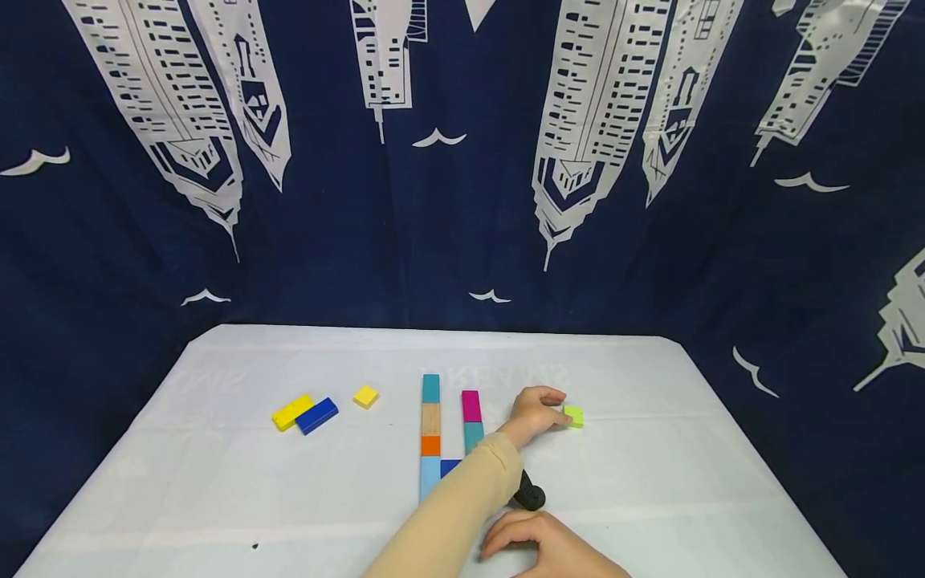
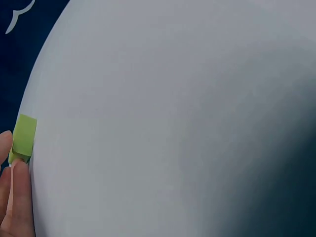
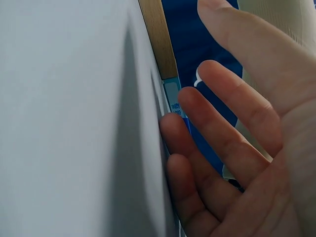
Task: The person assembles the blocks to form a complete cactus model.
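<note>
Lime block [image 1: 574, 416]: lying right of the middle of the white worktop [image 1: 694, 490], sitting closer to the far edge than to the near one.
Left hand [image 1: 536, 415]: crossing over to the right side, its thumb tip touching the lime block; whether the fingers are pinching it or only resting against it, I cannot tell.
Grip: taking hold of the lime block seems to be the step in hand; setting thumb and index finger on opposite faces would be steadier than pressing one side, which risks sending it sliding toward the right edge.
Sleeve [image 1: 451, 502]: slanting from the near edge, hiding parts of the black object [image 1: 531, 493] and of the coloured rows; lifting the forearm well clear would be protecting them from a nudge.
Coloured rows: the teal-topped row [image 1: 430, 419] and the pink-topped row [image 1: 471, 407] are running side by side toward the far edge.
Right hand [image 1: 552, 546]: hovering or resting by the near edge, fingers loosely bent and holding nothing; keeping it low and back would be leaving the crossing arm room.
Left-side blocks: a long yellow block [image 1: 292, 413], a dark blue block [image 1: 316, 416] and a small yellow block [image 1: 365, 396] are lying apart from this reach.
</note>
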Motion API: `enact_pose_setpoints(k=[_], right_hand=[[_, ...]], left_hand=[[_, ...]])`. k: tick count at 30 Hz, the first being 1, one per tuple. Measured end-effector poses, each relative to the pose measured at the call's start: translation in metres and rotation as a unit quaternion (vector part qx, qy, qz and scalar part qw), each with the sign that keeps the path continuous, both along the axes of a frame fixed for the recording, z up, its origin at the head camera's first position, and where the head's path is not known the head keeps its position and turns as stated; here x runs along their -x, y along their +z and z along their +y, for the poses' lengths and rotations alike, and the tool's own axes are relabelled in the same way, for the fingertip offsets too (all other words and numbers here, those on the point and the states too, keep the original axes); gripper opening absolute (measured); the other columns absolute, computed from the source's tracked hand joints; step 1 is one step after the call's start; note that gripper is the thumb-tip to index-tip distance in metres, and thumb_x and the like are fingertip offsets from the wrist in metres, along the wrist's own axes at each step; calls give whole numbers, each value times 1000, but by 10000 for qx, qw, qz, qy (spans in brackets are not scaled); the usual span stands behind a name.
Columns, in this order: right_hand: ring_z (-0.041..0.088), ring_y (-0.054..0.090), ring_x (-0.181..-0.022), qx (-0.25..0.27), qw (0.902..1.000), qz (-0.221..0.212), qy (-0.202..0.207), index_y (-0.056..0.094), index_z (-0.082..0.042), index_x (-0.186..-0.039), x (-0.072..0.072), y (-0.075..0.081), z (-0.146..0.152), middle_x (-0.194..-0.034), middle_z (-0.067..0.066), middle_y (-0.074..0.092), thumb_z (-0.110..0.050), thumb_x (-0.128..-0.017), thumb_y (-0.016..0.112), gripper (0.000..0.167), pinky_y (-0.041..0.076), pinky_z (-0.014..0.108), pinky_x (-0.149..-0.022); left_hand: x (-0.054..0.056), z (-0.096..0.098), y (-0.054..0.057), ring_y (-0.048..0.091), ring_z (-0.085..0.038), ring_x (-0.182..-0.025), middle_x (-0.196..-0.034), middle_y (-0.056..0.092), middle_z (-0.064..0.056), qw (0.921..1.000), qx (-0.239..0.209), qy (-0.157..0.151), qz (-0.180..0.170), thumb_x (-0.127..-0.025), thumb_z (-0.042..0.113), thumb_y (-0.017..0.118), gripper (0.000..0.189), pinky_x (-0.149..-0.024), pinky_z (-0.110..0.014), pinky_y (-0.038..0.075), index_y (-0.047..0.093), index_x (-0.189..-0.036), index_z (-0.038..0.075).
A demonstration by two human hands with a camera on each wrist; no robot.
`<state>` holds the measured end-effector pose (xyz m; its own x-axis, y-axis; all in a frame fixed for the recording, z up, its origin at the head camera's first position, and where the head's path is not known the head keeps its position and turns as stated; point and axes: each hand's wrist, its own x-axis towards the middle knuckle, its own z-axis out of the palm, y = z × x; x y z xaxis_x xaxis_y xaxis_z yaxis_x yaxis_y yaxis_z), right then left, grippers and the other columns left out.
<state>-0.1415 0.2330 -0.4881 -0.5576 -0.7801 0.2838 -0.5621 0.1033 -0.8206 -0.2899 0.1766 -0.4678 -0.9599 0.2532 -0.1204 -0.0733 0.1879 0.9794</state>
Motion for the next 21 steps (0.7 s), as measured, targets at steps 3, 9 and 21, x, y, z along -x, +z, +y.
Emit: enact_pose_setpoints(k=[3, 9, 21], right_hand=[[12, 57, -105, -40, 10000, 32, 58, 66, -9, -112, 0, 0, 2, -110, 1, 66, -13, -80, 75, 33, 46, 28, -90], [12, 59, -103, 59, 9992, 345, 216, 65, -7, -112, 0, 0, 5, -110, 4, 66, -12, -80, 75, 34, 48, 27, -88], [9, 59, -98, -224, 9995, -131, -201, 66, -13, -111, -6, 7, 2, -109, -2, 65, -17, -81, 74, 31, 50, 26, -83]], left_hand=[[0, 1, -2, 60, -6, -78, -92, 69, 4, 9998, 74, -59, 193, -64, -6, 81, 36, -61, -18, 52, 72, -95, 8], [1, 4, -6, 59, -8, -85, -92, 69, 5, 9988, 374, -179, 265, -63, -6, 81, 38, -68, -20, 52, 73, -96, 10], [7, -9, 10, 59, -7, -84, -92, 69, 2, 9961, 565, -440, 525, -66, 0, 82, 37, -63, -18, 51, 73, -100, 7]])
